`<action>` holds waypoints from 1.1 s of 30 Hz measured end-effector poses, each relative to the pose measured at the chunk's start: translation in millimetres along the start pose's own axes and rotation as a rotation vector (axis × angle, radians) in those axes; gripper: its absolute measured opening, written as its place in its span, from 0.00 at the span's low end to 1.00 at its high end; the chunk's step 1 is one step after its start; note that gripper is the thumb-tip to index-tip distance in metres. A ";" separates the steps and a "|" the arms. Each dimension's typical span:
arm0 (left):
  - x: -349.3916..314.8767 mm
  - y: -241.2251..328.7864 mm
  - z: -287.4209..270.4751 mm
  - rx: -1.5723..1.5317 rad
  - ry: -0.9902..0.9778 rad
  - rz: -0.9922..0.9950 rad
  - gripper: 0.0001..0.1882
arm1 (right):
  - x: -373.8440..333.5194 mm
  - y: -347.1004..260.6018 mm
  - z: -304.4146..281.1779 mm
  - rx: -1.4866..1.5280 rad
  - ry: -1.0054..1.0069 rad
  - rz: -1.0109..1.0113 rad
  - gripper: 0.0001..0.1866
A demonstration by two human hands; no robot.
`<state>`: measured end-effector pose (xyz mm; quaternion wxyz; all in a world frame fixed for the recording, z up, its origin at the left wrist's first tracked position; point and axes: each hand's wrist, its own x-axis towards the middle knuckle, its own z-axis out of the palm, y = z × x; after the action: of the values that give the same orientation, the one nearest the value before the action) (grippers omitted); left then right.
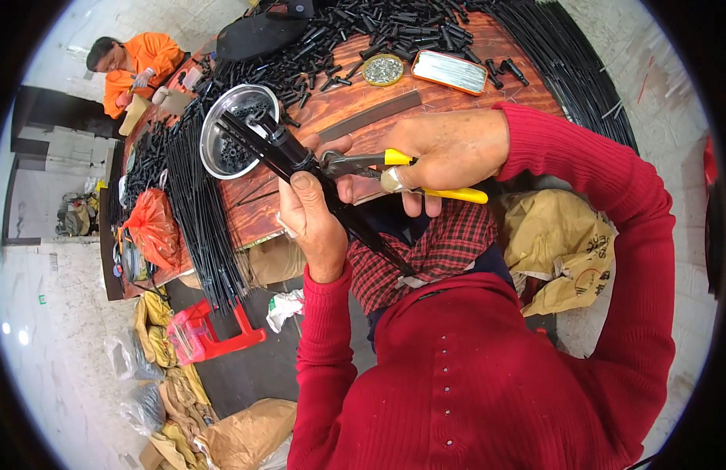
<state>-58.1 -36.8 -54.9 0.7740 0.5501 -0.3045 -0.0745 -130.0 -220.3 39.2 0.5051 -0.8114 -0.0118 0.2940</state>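
My left hand (320,227) is closed around what looks like a black umbrella frame (288,153), a bundle of thin ribs around a black plastic collar. The frame slants from the upper left down to my lap. My right hand (449,149) grips pliers (457,193) with yellow handles. Their metal jaws meet the frame just below the collar, close to my left fingertips; whether they bite on a wire cannot be seen. A pale wrap covers my right thumb tip. Behind the frame's upper end stands a metal bowl (204,145) of small black parts.
Black plastic tubes (410,31) heap across the reddish wooden table (331,110). An orange tray (447,86) of thin silver wires and a round dish (365,72) lie beyond my hands. Black rods (194,211) hang over the left edge. A person in orange (147,59) works at far left.
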 end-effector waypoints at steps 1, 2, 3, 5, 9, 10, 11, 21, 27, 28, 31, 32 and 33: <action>-0.1 -0.2 1.4 0.012 0.010 0.006 0.26 | -0.6 0.9 -0.2 -0.013 0.003 -0.005 0.18; -0.3 -0.2 2.5 0.024 0.020 0.012 0.26 | -1.4 0.5 -0.2 -0.011 0.005 -0.006 0.18; -0.5 0.5 3.6 0.024 0.018 0.012 0.26 | -2.1 -0.5 -0.2 -0.028 0.007 -0.007 0.18; -1.7 2.1 4.4 0.002 0.035 0.014 0.25 | -3.2 -1.6 0.8 -0.046 0.007 -0.009 0.18; -3.6 2.4 5.8 0.004 0.051 0.014 0.25 | -5.8 -3.5 4.2 -0.039 0.023 -0.010 0.18; -3.6 2.6 6.1 0.034 0.047 0.021 0.25 | -6.4 -3.2 4.6 -0.054 0.038 -0.012 0.17; -3.7 2.8 6.5 0.064 0.042 0.027 0.25 | -6.2 -2.2 5.0 -0.054 0.039 -0.013 0.17; -5.6 5.0 13.9 0.091 0.059 0.035 0.25 | -6.1 -1.8 5.5 -0.024 0.046 0.012 0.16; -4.5 5.9 16.4 0.114 0.104 0.048 0.26 | -3.5 -9.5 7.8 -0.295 0.121 0.054 0.13; -3.5 4.8 16.0 0.123 0.106 0.050 0.26 | -2.1 -8.5 10.1 -0.358 0.157 0.050 0.12; -3.6 4.4 14.1 0.117 0.110 0.037 0.27 | 4.2 10.3 20.5 -0.662 0.461 -0.208 0.09; -3.5 4.5 13.0 0.102 0.109 0.023 0.27 | 5.4 13.1 22.9 -0.662 0.459 -0.210 0.09; -3.2 4.4 11.8 0.104 0.111 0.023 0.27 | 6.1 14.4 25.4 -0.662 0.504 -0.228 0.08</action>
<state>-68.2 -43.1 -49.8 0.7609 0.5893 -0.2707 -0.0190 -141.4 -204.8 16.4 0.2340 -0.9696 -0.0711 0.0094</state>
